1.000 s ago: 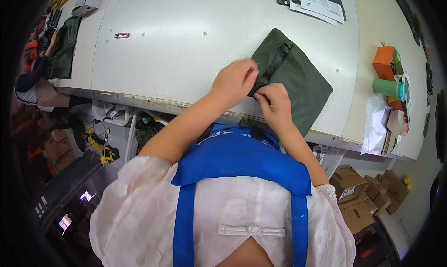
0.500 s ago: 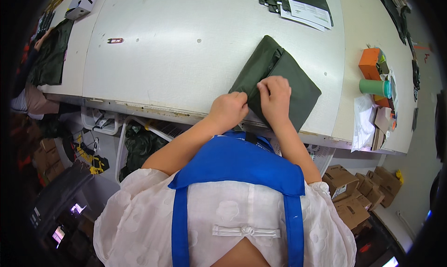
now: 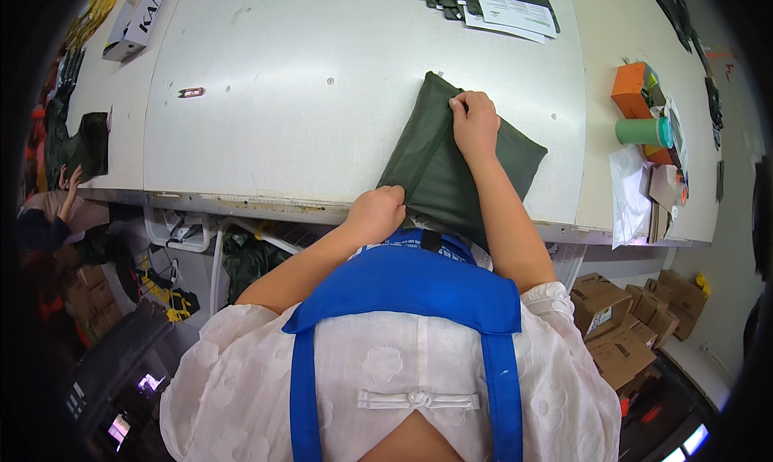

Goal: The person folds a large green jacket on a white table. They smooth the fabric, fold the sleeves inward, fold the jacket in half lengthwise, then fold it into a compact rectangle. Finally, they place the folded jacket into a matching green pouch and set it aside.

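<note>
A folded dark green fabric piece (image 3: 439, 168) lies tilted near the front edge of the white table (image 3: 322, 84), its near end hanging over the edge. My left hand (image 3: 378, 208) pinches the near left corner of the fabric at the table edge. My right hand (image 3: 475, 124) presses on the fabric's far part, fingers curled over its upper edge. My blue apron and white sleeves fill the lower part of the view.
A stack of dark garments with white paper sheets (image 3: 491, 3) lies at the table's far edge. An orange box (image 3: 636, 88) and a green roll (image 3: 644, 132) stand at the right with papers. Cardboard boxes (image 3: 620, 325) sit on the floor right. Another person's hand (image 3: 68, 180) appears far left.
My hands have spread apart along the fabric: the right hand slid to its far edge, the left stayed at the near corner. The fabric lies flatter.
</note>
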Tool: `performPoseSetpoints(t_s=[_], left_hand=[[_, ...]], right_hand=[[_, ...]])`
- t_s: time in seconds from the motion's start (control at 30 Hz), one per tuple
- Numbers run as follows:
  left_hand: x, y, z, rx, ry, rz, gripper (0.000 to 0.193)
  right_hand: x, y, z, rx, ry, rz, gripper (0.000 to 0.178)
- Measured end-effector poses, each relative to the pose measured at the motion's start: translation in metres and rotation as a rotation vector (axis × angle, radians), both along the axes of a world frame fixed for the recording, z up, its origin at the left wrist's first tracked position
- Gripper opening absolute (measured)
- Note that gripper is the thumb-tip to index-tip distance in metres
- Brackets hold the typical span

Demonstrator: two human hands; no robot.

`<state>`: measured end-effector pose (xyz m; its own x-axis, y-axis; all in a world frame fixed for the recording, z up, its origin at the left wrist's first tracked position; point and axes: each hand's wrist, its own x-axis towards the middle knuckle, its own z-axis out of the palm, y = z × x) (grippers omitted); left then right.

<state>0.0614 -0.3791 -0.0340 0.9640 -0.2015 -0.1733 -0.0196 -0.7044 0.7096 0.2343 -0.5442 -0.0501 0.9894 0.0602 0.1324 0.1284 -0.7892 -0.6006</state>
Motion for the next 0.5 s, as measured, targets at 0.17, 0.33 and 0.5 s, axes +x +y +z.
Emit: performPoseSetpoints(t_s=[0.17, 0.33, 0.5], left_hand=[[0.000, 0.011, 0.000, -0.023, 0.074, -0.045, 0.015], [0.040, 0.023, -0.009, -0.203, 0.027, 0.331, 0.052], [0.078, -0.004, -0.012, -0.867, 0.634, 0.143, 0.073]], right_hand=[[0.003, -0.004, 0.009, -0.003, 0.054, 0.071, 0.016], [-0.070, -0.010, 0.033, -0.176, 0.068, -0.041, 0.045], [-0.124, 0.003, 0.043, -0.016, 0.206, -0.139, 0.069]])
